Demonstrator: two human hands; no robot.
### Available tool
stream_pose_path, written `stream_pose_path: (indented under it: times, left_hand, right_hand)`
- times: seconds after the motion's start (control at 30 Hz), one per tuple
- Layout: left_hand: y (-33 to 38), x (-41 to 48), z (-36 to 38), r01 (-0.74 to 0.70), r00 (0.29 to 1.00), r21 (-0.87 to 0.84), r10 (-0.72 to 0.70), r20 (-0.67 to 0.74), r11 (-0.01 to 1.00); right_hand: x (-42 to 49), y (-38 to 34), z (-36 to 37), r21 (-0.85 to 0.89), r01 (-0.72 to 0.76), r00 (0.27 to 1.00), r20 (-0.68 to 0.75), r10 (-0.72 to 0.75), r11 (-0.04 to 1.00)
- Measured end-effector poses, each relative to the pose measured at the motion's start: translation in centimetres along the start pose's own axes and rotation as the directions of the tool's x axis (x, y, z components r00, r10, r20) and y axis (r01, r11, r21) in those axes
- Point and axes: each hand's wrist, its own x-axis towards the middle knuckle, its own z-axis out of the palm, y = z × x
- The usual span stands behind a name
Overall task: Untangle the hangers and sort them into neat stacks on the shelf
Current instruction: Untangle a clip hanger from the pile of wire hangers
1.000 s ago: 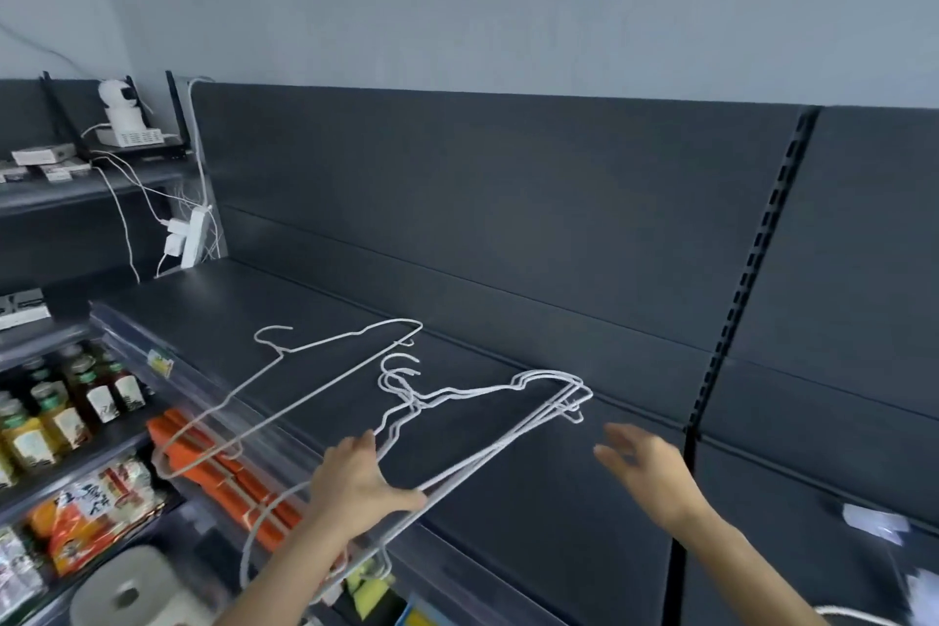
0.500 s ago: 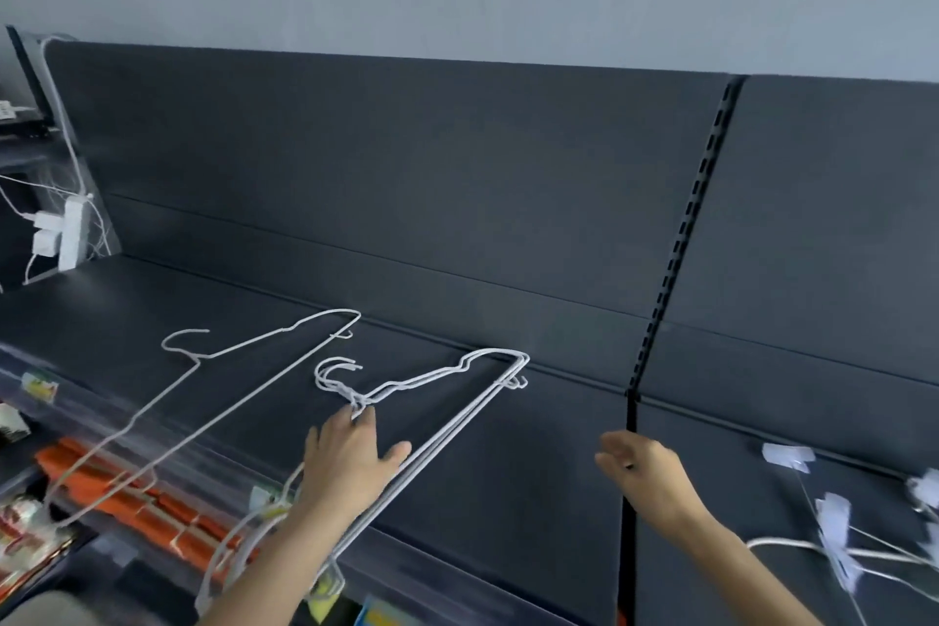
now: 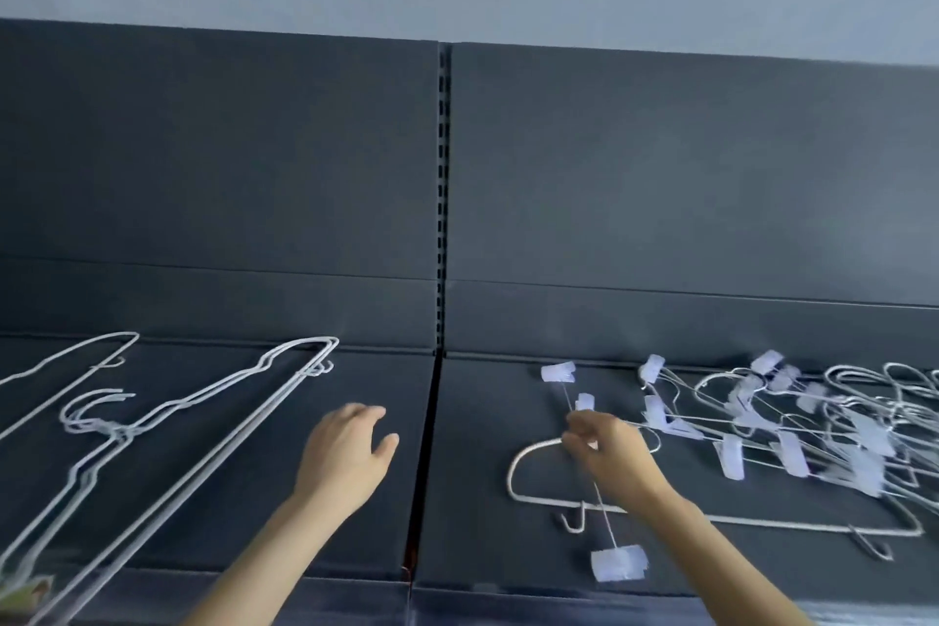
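Observation:
A stack of white wire hangers [image 3: 203, 427] lies on the left part of the dark shelf [image 3: 482, 539], with a single white hanger [image 3: 76, 356] further left. My left hand [image 3: 345, 458] hovers open just right of that stack, holding nothing. A tangled pile of clip hangers [image 3: 792, 427] with pale clips covers the right part of the shelf. My right hand [image 3: 604, 447] pinches the thin wire of one clip hanger [image 3: 604, 524] at the pile's left edge. A white curved hanger [image 3: 533, 498] lies flat beneath it.
A slotted upright [image 3: 443, 198] splits the dark back panel, and a seam in the shelf runs between my hands. A bit of coloured packaging [image 3: 25, 592] shows at the lower left corner.
The view has swung right, bringing the clip hanger pile into sight. My left hand has let go of the white hanger stack. My right hand has reached right and pinched a clip hanger's wire.

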Motion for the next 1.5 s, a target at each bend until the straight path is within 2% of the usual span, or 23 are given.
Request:
stream_pose_path:
  times: [0.13,0.33,0.43,0.63,0.8,0.93,1.1,1.27,1.37,1.5]
  left_hand:
    - [6.5,-0.6,3.0,-0.071,0.995,-0.038,0.073,0.065,0.997]
    - [14.1,-1.9,7.3,-0.103,0.986,-0.075,0.112,0.126,0.992]
    - [16.3,-2.2,8.7,-0.103,0.983,-0.081,0.114,0.144,0.991]
    - [18.2,-1.3,10.3,-0.041,0.981,-0.030,0.046,0.187,0.999]
    - [18.4,0.5,11.9,0.053,0.960,-0.028,-0.043,0.276,0.998]
    - [18.9,2.2,13.0,0.014,0.964,0.157,-0.055,0.259,0.987]
    - [17.4,3.4,12.5,0.031,0.949,-0.021,-0.023,0.313,0.999]
    - [14.0,5.2,10.9,0.092,0.969,-0.115,-0.063,0.240,0.989]
    - [14.3,6.2,10.6,0.074,0.982,-0.206,-0.035,0.187,0.976]
    - [15.9,7.6,10.6,0.017,0.992,-0.332,0.024,0.121,0.943]
  right_hand:
    - [-1.4,5.7,-4.1,-0.016,-0.045,0.999,-0.017,0.045,0.999]
    - [-3.2,13.1,-9.4,-0.038,-0.083,0.996,-0.022,0.082,0.996]
    - [-3.5,16.1,-11.0,-0.062,-0.113,0.993,-0.051,0.110,0.992]
    - [-3.3,18.6,-12.2,-0.109,-0.050,0.998,-0.051,0.045,0.993]
    - [-1.6,19.2,-11.6,-0.252,0.029,0.997,-0.057,-0.044,0.967]
    - [0.4,18.8,-10.9,-0.448,0.069,0.997,0.009,-0.073,0.891]
    - [2.0,18.5,-9.1,-0.581,0.085,0.996,0.026,-0.086,0.810]
    - [3.2,18.3,-8.1,-0.642,0.186,0.973,0.016,-0.230,0.744]
    - [3.8,17.6,-8.9,-0.570,0.209,0.961,-0.030,-0.274,0.795]
    - [4.3,17.0,-10.7,-0.375,0.151,0.980,-0.067,-0.189,0.915]
